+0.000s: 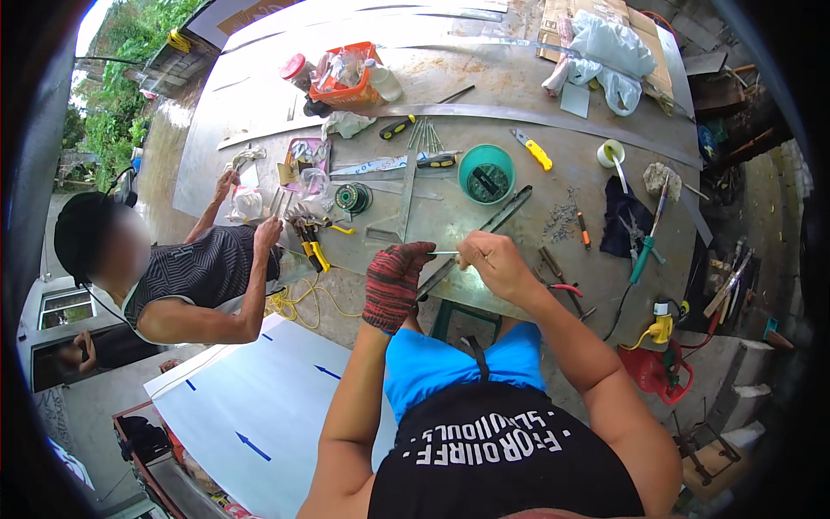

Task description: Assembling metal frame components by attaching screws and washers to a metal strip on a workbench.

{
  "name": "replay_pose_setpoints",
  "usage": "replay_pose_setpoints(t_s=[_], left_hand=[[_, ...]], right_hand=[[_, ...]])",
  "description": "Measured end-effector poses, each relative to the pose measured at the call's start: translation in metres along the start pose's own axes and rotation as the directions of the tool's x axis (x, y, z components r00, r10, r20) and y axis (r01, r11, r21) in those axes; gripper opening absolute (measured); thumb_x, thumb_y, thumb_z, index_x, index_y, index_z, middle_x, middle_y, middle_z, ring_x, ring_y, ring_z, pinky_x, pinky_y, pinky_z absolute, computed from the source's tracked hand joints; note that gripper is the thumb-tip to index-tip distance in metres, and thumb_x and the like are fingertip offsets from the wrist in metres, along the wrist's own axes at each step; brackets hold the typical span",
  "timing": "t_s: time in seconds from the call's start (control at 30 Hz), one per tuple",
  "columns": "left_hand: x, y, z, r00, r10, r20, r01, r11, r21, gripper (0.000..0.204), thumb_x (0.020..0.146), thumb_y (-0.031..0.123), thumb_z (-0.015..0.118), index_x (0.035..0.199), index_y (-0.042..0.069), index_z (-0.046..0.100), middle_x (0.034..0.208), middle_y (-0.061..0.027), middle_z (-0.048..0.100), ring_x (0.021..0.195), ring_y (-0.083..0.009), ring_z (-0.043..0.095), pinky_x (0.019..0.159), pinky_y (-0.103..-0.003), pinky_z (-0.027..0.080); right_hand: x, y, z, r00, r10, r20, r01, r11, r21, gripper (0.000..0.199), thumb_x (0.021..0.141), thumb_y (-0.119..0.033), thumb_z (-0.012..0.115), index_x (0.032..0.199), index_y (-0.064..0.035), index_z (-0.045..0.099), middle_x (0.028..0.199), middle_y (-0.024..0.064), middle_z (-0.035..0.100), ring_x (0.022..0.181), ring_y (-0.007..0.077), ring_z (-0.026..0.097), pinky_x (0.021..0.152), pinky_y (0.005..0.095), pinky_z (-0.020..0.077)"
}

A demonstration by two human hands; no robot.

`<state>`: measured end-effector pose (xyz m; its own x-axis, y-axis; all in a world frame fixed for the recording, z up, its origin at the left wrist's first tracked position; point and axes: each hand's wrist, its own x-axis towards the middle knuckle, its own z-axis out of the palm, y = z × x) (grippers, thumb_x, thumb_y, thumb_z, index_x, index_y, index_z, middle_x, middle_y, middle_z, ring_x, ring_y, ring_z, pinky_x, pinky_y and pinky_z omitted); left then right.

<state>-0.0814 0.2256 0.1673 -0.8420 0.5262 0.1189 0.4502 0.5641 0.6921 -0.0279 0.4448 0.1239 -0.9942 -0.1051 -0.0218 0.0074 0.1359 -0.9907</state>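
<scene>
Held a thin whitish rod (pixel 445 253) roughly level above the near side of the bench (pixel 448 223), bridging the gap between both hands. Pinched its left end in the fingertips of the left hand (pixel 394 284), gloved in striped red and black; pinched its right end between thumb and curled fingers of the bare right hand (pixel 493 261). Could not tell material or full length, with both ends hidden by fingers. Looked light and fairly stiff, perhaps smooth, slender enough to bend or snap under sideways force; seemed best taken near each end, with fingertips only. Saw a long dark bar (pixel 510 210) slanting behind the hands, then a green bucket (pixel 486 153) and a yellow utility knife (pixel 533 150) farther off. Noted a co-worker's hand (pixel 270 232) well to the left. Found white lettering across the black shirt (pixel 519 495), print on an orange basket (pixel 342 97), and blue arrows on a white sheet (pixel 290 385).
</scene>
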Motion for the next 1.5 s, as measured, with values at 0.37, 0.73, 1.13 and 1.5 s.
replay_pose_setpoints(t_s=[0.37,0.73,1.13,1.5], left_hand=[[0.017,-0.052,0.029,0.974,0.034,0.223,0.029,0.962,-0.271,0.02,0.088,0.005,0.07,0.107,0.009,0.074,0.096,-0.0103,0.075,0.09,-0.0266,0.072,0.079,-0.038,0.055],[-0.046,-0.127,-0.017,0.951,-0.08,0.297,0.15,0.964,-0.218,0.024,0.083,0.012,0.077,0.107,0.014,0.075,0.094,-0.0105,0.074,0.088,-0.03,0.07,0.079,-0.039,0.053],[-0.084,-0.124,0.001,0.986,0.051,0.156,-0.012,0.971,-0.239,0.015,0.091,0.016,0.07,0.106,0.015,0.075,0.091,-0.0088,0.074,0.084,-0.0308,0.069,0.077,-0.042,0.051],[-0.163,-0.095,0.016,0.986,0.053,0.16,0.012,0.924,-0.381,0.02,0.089,0.01,0.068,0.108,0.013,0.075,0.096,-0.0098,0.075,0.089,-0.0311,0.07,0.079,-0.042,0.053]], right_hand=[[-0.014,0.009,0.022,0.948,0.221,-0.227,-0.254,0.959,-0.126,0.026,0.102,-0.025,0.06,0.095,0.0,0.064,0.076,0.0122,0.065,0.073,0.0304,0.067,0.067,0.0396,0.0516],[0.003,0.014,0.105,0.926,0.356,-0.124,-0.369,0.924,-0.101,0.02,0.097,-0.02,0.068,0.096,-0.0018,0.062,0.078,0.0096,0.059,0.065,0.02,0.059,0.061,0.0361,0.0467],[-0.039,0.019,0.129,0.956,0.283,-0.07,-0.291,0.901,-0.323,0.026,0.099,-0.029,0.064,0.099,-0.0034,0.063,0.088,0.0144,0.067,0.076,0.0334,0.066,0.069,0.0434,0.0513],[-0.121,0.004,0.162,0.949,0.174,-0.262,-0.245,0.931,-0.269,0.019,0.098,-0.019,0.064,0.096,-0.0001,0.064,0.085,0.0139,0.067,0.071,0.0272,0.064,0.065,0.0368,0.0494]])
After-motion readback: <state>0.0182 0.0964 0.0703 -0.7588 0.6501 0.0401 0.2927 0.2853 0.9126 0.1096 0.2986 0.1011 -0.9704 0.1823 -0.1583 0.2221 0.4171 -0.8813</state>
